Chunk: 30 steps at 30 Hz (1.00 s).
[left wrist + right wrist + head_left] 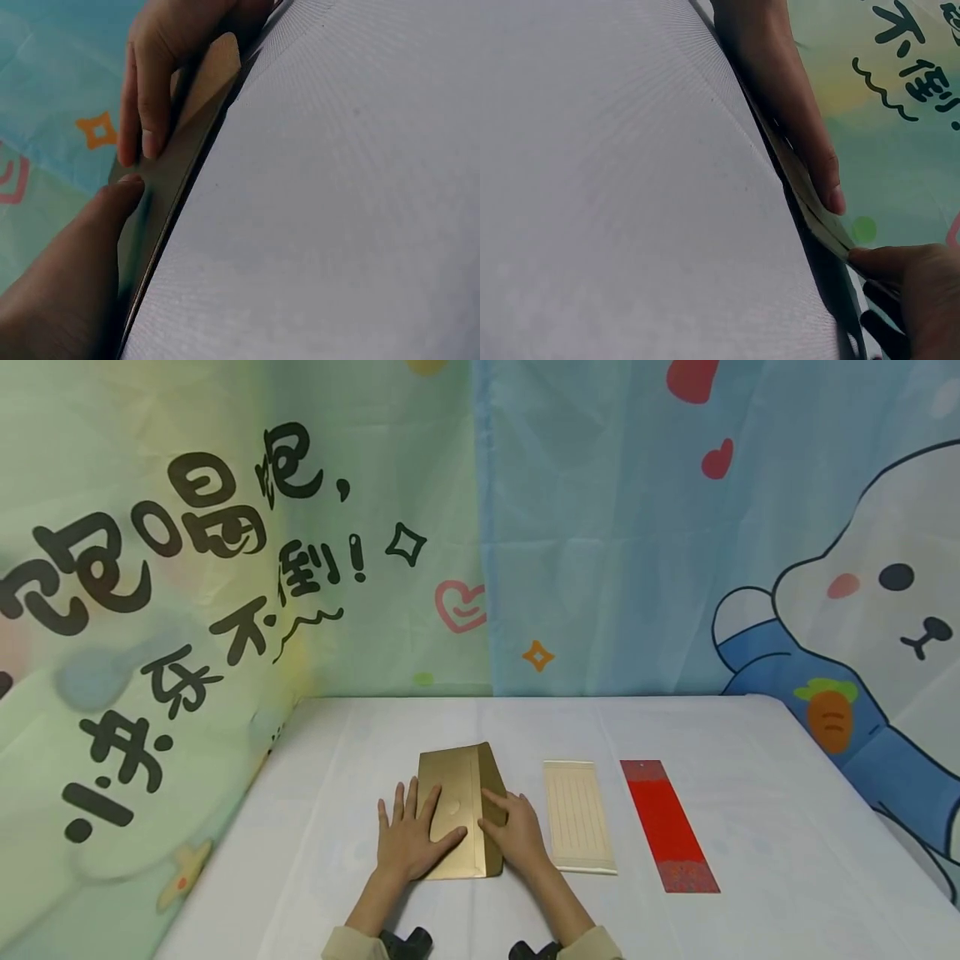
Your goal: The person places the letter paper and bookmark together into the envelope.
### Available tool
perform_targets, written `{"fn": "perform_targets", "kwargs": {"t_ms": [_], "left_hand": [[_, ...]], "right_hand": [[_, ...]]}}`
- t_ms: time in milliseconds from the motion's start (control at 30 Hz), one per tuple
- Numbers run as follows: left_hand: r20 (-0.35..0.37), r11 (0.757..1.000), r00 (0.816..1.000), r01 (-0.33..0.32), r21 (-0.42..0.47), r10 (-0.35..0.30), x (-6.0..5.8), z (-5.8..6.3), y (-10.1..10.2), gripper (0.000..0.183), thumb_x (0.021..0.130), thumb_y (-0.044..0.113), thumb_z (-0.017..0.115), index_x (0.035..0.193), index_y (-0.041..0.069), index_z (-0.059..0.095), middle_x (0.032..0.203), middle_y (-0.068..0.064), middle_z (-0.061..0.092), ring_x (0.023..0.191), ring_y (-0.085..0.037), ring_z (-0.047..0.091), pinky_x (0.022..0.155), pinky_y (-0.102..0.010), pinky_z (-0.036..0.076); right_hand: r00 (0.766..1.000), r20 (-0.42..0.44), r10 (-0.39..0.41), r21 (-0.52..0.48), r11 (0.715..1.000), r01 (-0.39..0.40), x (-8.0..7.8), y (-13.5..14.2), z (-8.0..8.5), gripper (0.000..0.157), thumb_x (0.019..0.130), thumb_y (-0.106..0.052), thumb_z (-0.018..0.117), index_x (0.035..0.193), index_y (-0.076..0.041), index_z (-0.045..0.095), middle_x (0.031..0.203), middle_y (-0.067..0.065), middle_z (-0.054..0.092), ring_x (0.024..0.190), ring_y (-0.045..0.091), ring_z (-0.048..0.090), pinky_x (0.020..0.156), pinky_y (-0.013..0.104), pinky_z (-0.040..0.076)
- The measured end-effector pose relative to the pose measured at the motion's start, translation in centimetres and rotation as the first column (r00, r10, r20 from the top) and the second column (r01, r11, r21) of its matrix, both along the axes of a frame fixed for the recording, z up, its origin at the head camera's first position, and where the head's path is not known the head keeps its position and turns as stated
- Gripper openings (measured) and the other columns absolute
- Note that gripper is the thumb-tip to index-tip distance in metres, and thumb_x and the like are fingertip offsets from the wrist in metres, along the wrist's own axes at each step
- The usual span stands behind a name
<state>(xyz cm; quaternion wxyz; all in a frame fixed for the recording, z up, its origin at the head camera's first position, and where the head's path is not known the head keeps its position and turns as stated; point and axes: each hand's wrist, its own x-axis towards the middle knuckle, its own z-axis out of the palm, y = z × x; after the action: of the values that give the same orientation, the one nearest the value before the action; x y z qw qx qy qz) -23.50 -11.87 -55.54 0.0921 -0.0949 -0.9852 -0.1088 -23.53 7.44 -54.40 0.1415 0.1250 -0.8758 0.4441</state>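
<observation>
A gold envelope (457, 768) lies on the white table with its flap (493, 768) along the right side. My left hand (411, 843) rests flat on the envelope's left part, fingers spread and thumb pointing toward the fold. At the fold, my right hand (519, 835) grips the envelope's edge with bent fingers, its index finger and thumb tips at the crease. In the left wrist view the right fingertips come down close to the left thumb (124, 195). The right wrist view shows the right thumb (874, 259) at the envelope's edge; its other fingers lie in shadow.
Right of the envelope lies a cream ribbed panel (577, 814) with pale strips at both ends. Farther right is a red strip (667, 827) with patterned ends. Printed curtains (600, 527) hang behind and left of the table (780, 827).
</observation>
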Motion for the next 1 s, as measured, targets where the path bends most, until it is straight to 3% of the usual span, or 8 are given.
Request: {"fn": "perform_targets", "kwargs": {"t_ms": [133, 300, 467, 567, 667, 767, 867, 1000], "left_hand": [[-0.019, 0.999, 1.000, 0.005, 0.034, -0.004, 0.0, -0.1, 0.0, 0.088, 0.077, 0.077, 0.035, 0.145, 0.023, 0.031, 0.150, -0.015, 0.020, 0.137, -0.037, 0.011, 0.103, -0.060, 0.004], [-0.015, 0.999, 1.000, 0.009, 0.041, -0.009, -0.1, -0.2, -0.1, 0.087, 0.078, 0.077, 0.034, 0.146, 0.024, 0.029, 0.151, -0.014, 0.020, 0.137, -0.036, 0.012, 0.103, -0.060, 0.003], [0.000, 0.999, 1.000, 0.019, 0.045, -0.019, -0.1, 0.0, -0.2, 0.086, 0.078, 0.077, 0.032, 0.147, 0.026, 0.027, 0.151, -0.012, 0.020, 0.137, -0.036, 0.010, 0.103, -0.059, 0.002], [0.008, 0.998, 1.000, 0.027, 0.048, -0.027, -0.1, 0.1, -0.3, 0.086, 0.078, 0.077, 0.032, 0.147, 0.026, 0.026, 0.151, -0.011, 0.019, 0.138, -0.036, 0.009, 0.103, -0.059, 0.001], [0.013, 0.998, 0.999, 0.036, 0.046, -0.037, -0.1, 0.1, -0.3, 0.086, 0.078, 0.077, 0.033, 0.147, 0.026, 0.026, 0.151, -0.012, 0.019, 0.137, -0.036, 0.009, 0.103, -0.060, 0.001], [0.027, 0.998, 0.999, 0.041, 0.042, -0.043, -0.1, 0.0, -0.3, 0.086, 0.078, 0.077, 0.033, 0.147, 0.027, 0.024, 0.151, -0.013, 0.018, 0.137, -0.037, 0.007, 0.103, -0.060, 0.000], [0.031, 0.998, 0.999, 0.041, 0.046, -0.043, -0.1, -0.1, -0.3, 0.085, 0.079, 0.077, 0.032, 0.148, 0.028, 0.022, 0.151, -0.012, 0.017, 0.138, -0.036, 0.006, 0.103, -0.060, -0.001], [0.016, 0.997, 0.999, 0.039, 0.074, -0.040, -0.2, -0.1, -0.3, 0.084, 0.080, 0.076, 0.032, 0.148, 0.028, 0.022, 0.151, -0.012, 0.018, 0.137, -0.037, 0.008, 0.103, -0.060, 0.000]], "right_hand": [[0.999, 0.032, -0.007, -0.106, 0.994, 0.010, -0.1, 0.0, 0.0, 0.047, 0.074, -0.009, 0.075, 0.120, -0.006, 0.062, 0.115, 0.027, 0.057, 0.108, 0.043, 0.053, 0.090, 0.051, 0.041], [0.986, 0.135, 0.103, -0.282, 0.957, -0.062, 0.0, 0.4, 0.3, 0.049, 0.078, -0.008, 0.071, 0.126, -0.006, 0.058, 0.121, 0.025, 0.055, 0.108, 0.037, 0.055, 0.087, 0.044, 0.045], [0.895, 0.314, 0.316, -0.467, 0.873, -0.144, -0.1, 1.2, 1.3, 0.059, 0.084, -0.008, 0.063, 0.139, -0.012, 0.043, 0.143, 0.018, 0.035, 0.131, 0.034, 0.030, 0.104, 0.046, 0.024], [0.836, 0.350, 0.422, -0.522, 0.829, -0.200, -0.7, 1.7, 0.9, 0.065, 0.085, -0.008, 0.061, 0.144, -0.016, 0.035, 0.148, 0.015, 0.025, 0.136, 0.032, 0.018, 0.107, 0.047, 0.015], [0.771, 0.362, 0.524, -0.593, 0.767, -0.243, -1.1, 2.0, 0.9, 0.071, 0.087, -0.005, 0.058, 0.147, -0.017, 0.024, 0.151, 0.017, 0.015, 0.136, 0.032, 0.015, 0.106, 0.046, 0.017], [0.724, 0.362, 0.587, -0.644, 0.719, -0.261, -1.2, 2.2, 1.0, 0.075, 0.087, 0.000, 0.055, 0.149, -0.018, 0.017, 0.152, 0.018, 0.008, 0.134, 0.034, 0.021, 0.102, 0.040, 0.029], [0.711, 0.356, 0.606, -0.659, 0.702, -0.269, -1.2, 2.2, 0.9, 0.078, 0.086, 0.003, 0.054, 0.149, -0.021, 0.015, 0.152, 0.017, 0.003, 0.132, 0.035, 0.024, 0.097, 0.035, 0.036], [0.735, 0.349, 0.582, -0.630, 0.726, -0.276, -1.3, 2.1, 0.9, 0.080, 0.085, 0.005, 0.055, 0.149, -0.023, 0.016, 0.153, 0.015, 0.001, 0.133, 0.035, 0.021, 0.101, 0.039, 0.030]]}}
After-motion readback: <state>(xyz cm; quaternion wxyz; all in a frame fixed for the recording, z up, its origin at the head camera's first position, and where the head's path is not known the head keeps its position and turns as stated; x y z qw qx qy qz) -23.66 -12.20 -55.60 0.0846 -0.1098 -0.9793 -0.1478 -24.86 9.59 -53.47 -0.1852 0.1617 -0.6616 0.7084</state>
